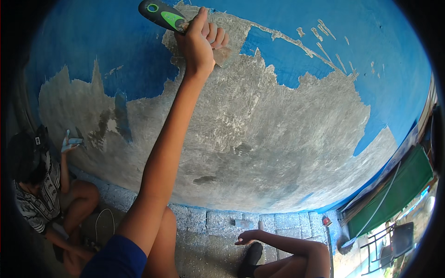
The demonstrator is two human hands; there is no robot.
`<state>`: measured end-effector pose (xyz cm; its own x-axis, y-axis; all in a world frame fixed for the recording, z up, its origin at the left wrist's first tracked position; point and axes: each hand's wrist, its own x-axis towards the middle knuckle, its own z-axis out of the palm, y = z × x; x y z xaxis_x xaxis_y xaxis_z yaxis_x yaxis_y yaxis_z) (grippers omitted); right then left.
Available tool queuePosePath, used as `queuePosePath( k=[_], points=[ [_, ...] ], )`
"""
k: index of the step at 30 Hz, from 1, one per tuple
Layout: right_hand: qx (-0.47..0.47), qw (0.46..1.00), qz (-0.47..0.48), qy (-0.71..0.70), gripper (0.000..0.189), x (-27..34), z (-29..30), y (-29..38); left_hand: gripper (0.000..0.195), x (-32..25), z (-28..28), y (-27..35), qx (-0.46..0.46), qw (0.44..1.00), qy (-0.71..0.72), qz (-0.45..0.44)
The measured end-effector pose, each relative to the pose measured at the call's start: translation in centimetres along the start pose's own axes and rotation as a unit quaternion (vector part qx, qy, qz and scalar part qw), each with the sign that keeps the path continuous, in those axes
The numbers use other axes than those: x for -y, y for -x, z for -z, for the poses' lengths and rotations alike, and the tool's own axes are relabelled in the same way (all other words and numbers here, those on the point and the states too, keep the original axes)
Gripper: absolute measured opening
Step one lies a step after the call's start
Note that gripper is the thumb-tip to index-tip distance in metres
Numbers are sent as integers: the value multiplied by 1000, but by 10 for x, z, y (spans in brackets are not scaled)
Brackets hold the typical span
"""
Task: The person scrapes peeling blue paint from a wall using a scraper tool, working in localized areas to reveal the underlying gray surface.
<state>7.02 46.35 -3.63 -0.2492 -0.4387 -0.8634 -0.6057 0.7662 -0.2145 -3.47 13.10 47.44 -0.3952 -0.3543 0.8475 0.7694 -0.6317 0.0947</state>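
Raised high on the wall, my left hand [199, 41] grips a scraper with a black and green handle [167, 16]. Its blade [222, 56] shows below my fingers, against the wall near a ragged paint edge. Blue paint [139, 52] covers the upper wall; rough grey plaster [243, 139] is bare below it. My right hand [247, 237] hangs low in front of my bent knee, fingers loosely bent and nothing seen in it. Beyond it, a small bluish object [243, 223], too unclear to name, lies on the tiles.
At the left, another person [38, 194] sits by the wall, a raised hand [69, 143] holding a bluish tool. Paint flakes litter the tiled floor [222, 222]. A small red box [326, 221], a green sheet [393, 191] and a dark chair [401, 239] are at the right.
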Motion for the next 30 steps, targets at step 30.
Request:
queuePosePath(
  k=[30],
  points=[
    [-37, 995, 7, 89, 60, 44, 37, -9, 53, 6, -2, 9, -53, 998, 36, -3]
  ],
)
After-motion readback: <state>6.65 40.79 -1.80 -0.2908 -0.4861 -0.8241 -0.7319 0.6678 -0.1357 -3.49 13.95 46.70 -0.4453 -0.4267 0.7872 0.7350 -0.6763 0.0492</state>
